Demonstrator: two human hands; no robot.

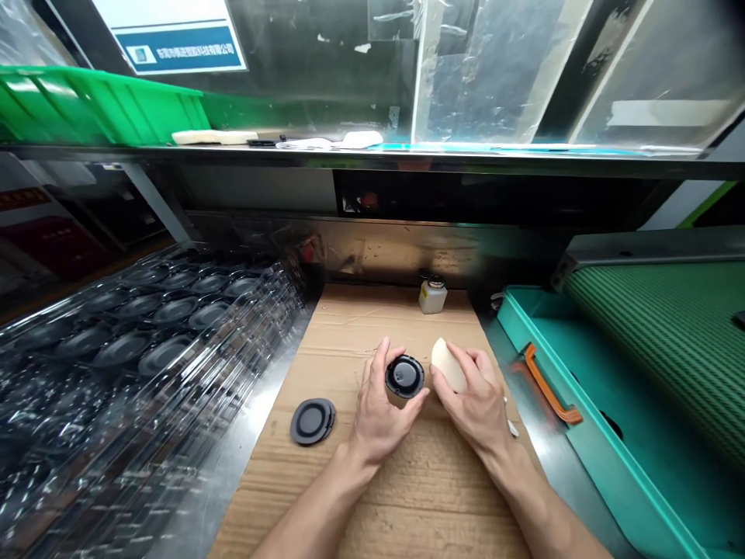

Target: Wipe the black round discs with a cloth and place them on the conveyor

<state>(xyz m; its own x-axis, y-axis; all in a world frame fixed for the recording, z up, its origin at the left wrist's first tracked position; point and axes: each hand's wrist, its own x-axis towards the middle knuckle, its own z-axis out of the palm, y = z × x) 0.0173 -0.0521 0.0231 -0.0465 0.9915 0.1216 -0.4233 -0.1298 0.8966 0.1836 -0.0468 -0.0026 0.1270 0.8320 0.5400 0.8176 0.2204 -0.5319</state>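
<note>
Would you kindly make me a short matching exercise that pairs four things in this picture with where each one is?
Things:
1. Round black part
2. Cream-coloured pad
3. Dark grey disc-shaped item
4. Small square-sided container

Places:
A. Near the far edge of the cardboard
B. Held in the right hand
C. Lying on the cardboard, to the left of the left hand
D. Held in the left hand

Right pairs: 1-D, 2-B, 3-C, 4-A

Sign (178,39): Chinese txt, prob. ends "有限公司"; rest blurred.
</note>
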